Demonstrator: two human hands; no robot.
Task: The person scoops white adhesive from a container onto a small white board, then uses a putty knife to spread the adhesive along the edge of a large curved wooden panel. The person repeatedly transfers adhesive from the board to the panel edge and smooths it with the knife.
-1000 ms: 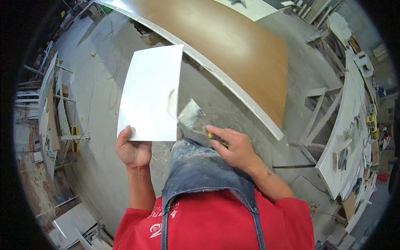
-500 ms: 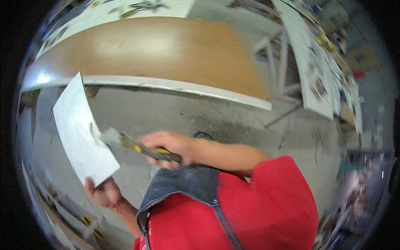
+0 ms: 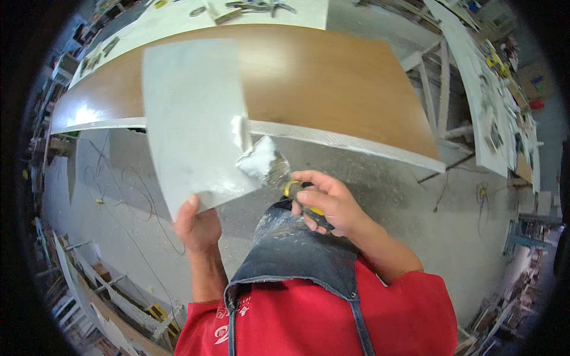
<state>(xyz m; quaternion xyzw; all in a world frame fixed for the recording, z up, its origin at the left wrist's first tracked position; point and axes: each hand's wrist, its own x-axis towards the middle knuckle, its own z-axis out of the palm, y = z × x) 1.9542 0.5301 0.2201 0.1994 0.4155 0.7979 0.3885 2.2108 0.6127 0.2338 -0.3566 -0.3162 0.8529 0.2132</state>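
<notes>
My left hand grips the lower edge of a flat white panel, thumb on its upper face. The panel is raised and overlaps the view of the brown board's near edge. In my right hand is a putty knife with a black and yellow handle. White paste covers much of its blade, which is close to the panel's right edge. A thick lump of the same paste clings to that edge. Whether the blade touches the panel, I cannot tell.
A long brown board with a white near edge lies ahead. Behind it, a white table carries several tools. At the right stands a white bench on a wooden frame, strewn with items. Cables trail over the floor at the left.
The panel has swung forward and right with my left hand, now overlapping the brown board. My right hand and the putty knife have shifted right. The whole view has turned somewhat.
</notes>
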